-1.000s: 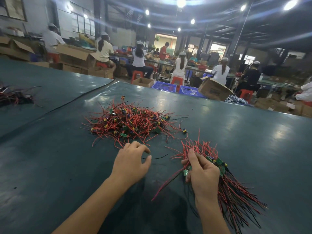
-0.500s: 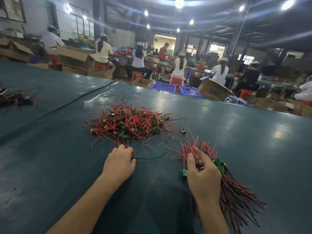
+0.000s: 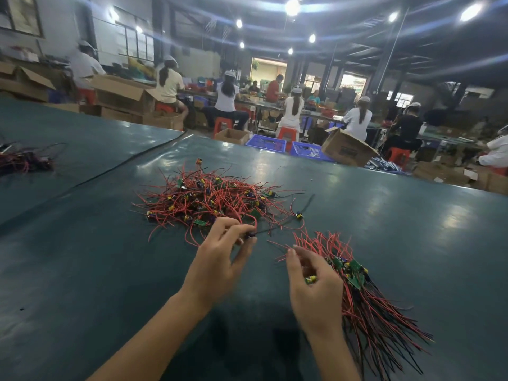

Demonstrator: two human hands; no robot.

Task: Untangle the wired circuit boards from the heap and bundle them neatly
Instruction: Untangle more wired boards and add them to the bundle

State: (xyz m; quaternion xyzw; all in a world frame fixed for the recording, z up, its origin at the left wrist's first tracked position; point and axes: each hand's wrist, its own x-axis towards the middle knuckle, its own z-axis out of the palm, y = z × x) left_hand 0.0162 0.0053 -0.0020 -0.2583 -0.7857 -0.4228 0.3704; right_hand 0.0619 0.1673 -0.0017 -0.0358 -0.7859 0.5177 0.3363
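Observation:
A tangled heap of red-wired circuit boards (image 3: pixel 209 199) lies on the dark green table (image 3: pixel 82 270). At the heap's near edge my left hand (image 3: pixel 220 259) pinches a small dark part on a black wire (image 3: pixel 270 229) between thumb and fingertips. To the right lies a sorted bundle of boards (image 3: pixel 357 273), its red and black wires fanning toward me. Just left of that bundle, my right hand (image 3: pixel 316 292) is blurred and curls its fingers around a small green board with a yellow part (image 3: pixel 311 279).
A second small pile of wires (image 3: pixel 24 160) lies far left on the neighbouring table. Beyond the far table edge stand cardboard boxes (image 3: pixel 347 149), blue crates (image 3: pixel 265 143) and several seated workers on red stools.
My left hand moved forward from the table to the heap's edge and pinched a black-wired piece. My right hand lifted off the bundle and shifted slightly left.

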